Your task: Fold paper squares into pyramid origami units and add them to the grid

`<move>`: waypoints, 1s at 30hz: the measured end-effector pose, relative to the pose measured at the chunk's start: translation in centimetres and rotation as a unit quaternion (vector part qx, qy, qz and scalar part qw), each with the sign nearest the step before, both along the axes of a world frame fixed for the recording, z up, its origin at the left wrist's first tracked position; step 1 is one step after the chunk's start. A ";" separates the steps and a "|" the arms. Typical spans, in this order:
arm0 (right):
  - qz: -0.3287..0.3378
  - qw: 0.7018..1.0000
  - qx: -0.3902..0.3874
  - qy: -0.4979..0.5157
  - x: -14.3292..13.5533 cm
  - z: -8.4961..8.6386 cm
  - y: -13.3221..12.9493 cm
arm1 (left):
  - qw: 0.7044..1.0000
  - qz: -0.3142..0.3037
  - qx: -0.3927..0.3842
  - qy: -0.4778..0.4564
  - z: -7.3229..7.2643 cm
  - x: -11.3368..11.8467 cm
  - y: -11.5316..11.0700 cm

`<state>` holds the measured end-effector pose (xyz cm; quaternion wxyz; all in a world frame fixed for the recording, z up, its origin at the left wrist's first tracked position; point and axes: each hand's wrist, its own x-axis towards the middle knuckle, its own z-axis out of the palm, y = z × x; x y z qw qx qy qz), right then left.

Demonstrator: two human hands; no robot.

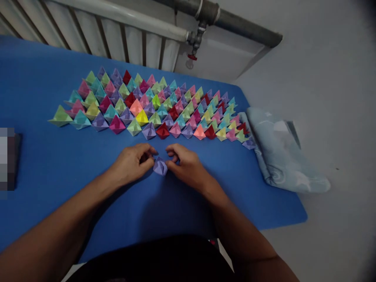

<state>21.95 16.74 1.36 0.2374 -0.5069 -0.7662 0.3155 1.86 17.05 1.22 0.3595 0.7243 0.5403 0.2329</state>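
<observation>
A small purple folded-paper boat is between my two hands, just above or on the blue surface. At its left edge is my left hand, fingers curled and thumb tip against the paper. My right hand pinches in from the other side, its thumb touching the boat's right edge. Beyond my hands, several rows of folded paper boats stand close together, among them a dark red boat, a yellow boat and a pale green boat.
The blue table mat runs under everything. On the right lies a folded light-blue cloth with a pale pattern, touching the boats' end. Behind stand a white radiator and a pipe valve with a red handle. A blurred-out object is at far left.
</observation>
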 end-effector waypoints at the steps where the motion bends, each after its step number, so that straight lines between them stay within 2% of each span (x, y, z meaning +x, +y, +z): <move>1: -0.010 1.000 -0.002 -0.001 0.1 0.0 0.1 | 1.000 -0.002 -0.001 0.002 0.0 0.0 0.0; 11: -0.013 0.998 0.001 -0.060 -0.7 -0.2 0.0 | 0.992 -0.032 0.032 0.115 0.2 0.7 -0.5; 18: -0.036 0.992 0.020 -0.118 -1.4 -0.3 -0.2 | 0.977 -0.025 0.058 0.206 0.1 1.4 -0.9; 30: -0.053 0.985 0.011 -0.162 -2.2 0.0 -0.3 | 0.972 -0.006 0.061 0.226 -0.2 1.8 -1.0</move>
